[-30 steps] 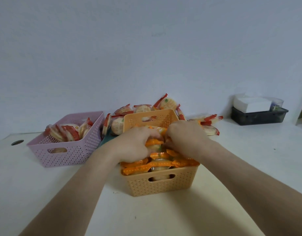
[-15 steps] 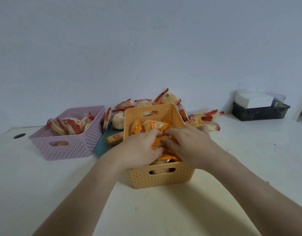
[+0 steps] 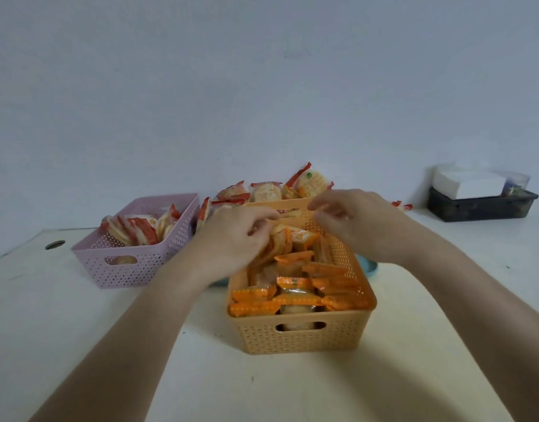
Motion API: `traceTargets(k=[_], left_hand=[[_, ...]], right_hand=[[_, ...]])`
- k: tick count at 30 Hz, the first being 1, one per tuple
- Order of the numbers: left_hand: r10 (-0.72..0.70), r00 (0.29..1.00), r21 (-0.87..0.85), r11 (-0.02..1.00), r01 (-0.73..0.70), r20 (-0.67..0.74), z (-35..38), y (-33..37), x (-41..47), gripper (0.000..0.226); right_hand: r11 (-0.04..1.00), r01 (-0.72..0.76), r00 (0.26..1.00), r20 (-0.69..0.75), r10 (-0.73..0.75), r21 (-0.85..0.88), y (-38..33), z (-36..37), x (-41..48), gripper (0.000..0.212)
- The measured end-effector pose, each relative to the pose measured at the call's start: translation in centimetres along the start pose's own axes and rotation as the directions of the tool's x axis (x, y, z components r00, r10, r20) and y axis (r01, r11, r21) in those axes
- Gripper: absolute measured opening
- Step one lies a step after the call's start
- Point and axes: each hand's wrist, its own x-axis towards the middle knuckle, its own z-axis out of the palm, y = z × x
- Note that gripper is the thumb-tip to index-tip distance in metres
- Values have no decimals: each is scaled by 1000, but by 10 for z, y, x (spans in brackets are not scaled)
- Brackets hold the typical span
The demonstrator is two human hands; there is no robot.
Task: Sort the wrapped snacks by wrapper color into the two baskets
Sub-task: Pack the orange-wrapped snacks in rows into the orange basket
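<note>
An orange basket stands in the middle of the table, packed with orange-wrapped snacks. To its left is a pink basket that holds red-wrapped snacks. More red-wrapped snacks lie in a pile behind the orange basket. My left hand hovers over the basket's far left corner with fingers curled against upright orange snacks; whether it grips one is hidden. My right hand is above the far right rim, fingers loosely apart and holding nothing.
A teal tray pokes out from under the orange basket. At the back right a black tray carries a white box. A cable hole is in the table at far left. The wall runs close behind.
Both hands have lifted off the snacks in the middle of the orange basket and moved toward its far end, apart from each other. The camera view has shifted.
</note>
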Motion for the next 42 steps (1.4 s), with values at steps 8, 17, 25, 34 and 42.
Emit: traceTargets(k=[8,17,25,34,42], left_hand=[[-121,991,605,793,67,49,24,-15,28,42],[18,972,-8,1000,-21,-235,-6,-6,6,41],[-26,941,126,992,-18,338,-7,-10,-10,30],[-36,916,452,877,-163,400,16,-13,-15,39],[-202,836,460,885,-67,510,14,-1,6,43]], right_hand=[[967,137,869,494,-13,-215,-15,29,40,34],[962,116,966,251,-53,-246,-7,41,18,21],[946,145,984,140,-108,-290,-2,53,14,22],[978,111,879,477,-15,-175,-18,31,1,43],[929,215,944,308,-118,-302,-13,49,-16,33]])
